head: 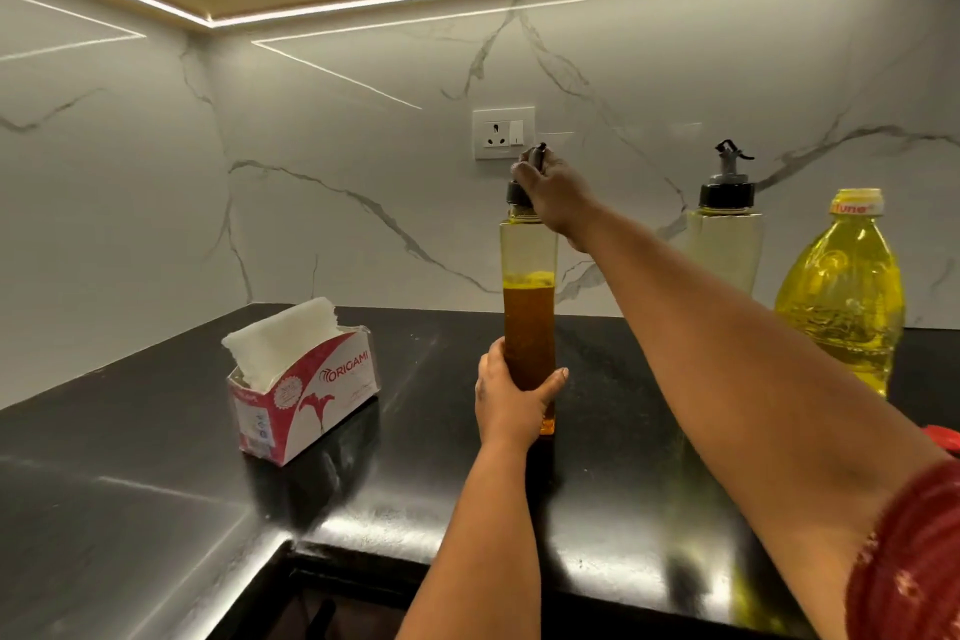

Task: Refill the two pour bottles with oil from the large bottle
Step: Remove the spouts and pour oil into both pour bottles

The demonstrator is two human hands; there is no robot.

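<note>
The right hand's fingers (524, 172) are curling over the black pour-spout cap (519, 192) of the tall, narrow clear plastic bottle holding amber-brown oil (529, 327), gripping it from above; the spout's tip is just poking out over the knuckles, and most of the cap is being hidden by the hand. The bottle is standing upright on the glossy black stone surface (415, 509), its long axis running vertically and its spout end pointing up toward the cabinet underside. The left hand's fingers (556, 379) and thumb are wrapping around the bottle's lower part, covering the base on that side; oil is reaching to about half of the bottle's height. The right hand (553, 195) is bending down at the wrist, with the bare forearm stretching diagonally from the lower right corner, where a red patterned sleeve (914, 561) is being cut off by the frame edge. The left hand (511, 400) is rising from below, forearm nearly vertical.

Behind the right forearm, near the marble wall, the second clear square pour bottle with a black cap and grey spout (727, 234) is standing upright, its lower part hidden by the arm; its contents are hard to make out. Just right of it the large yellow oil bottle with a yellow cap (841, 307) is standing upright. Well to the left, a red-and-white tissue box (306, 395) is sitting on the surface.
</note>
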